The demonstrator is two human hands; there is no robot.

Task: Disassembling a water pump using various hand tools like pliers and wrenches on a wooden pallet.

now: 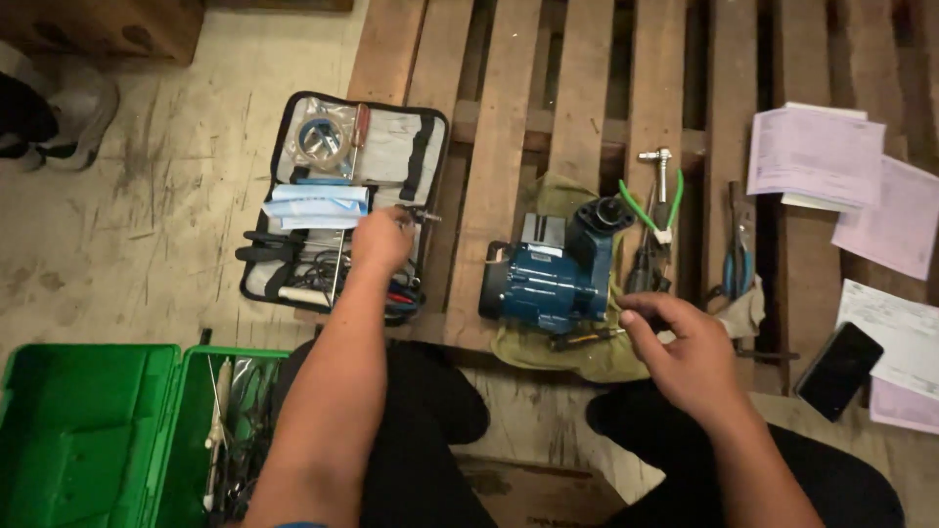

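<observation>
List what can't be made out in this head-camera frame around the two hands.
- Head view: the left hand covers whatever its fingers pinch over the open tool pouch; grip unclear.
- Right hand hides the part under its fingers beside the blue pump.
- Green toolbox: cut by the frame's bottom edge, contents dark and partly behind the left forearm.
- Papers: print too small.

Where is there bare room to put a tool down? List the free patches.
Free: pallet slats between the open tool pouch and the blue pump; bare concrete floor left of the pouch. Crowded: the cloth by the right hand, pliers, papers.
</observation>
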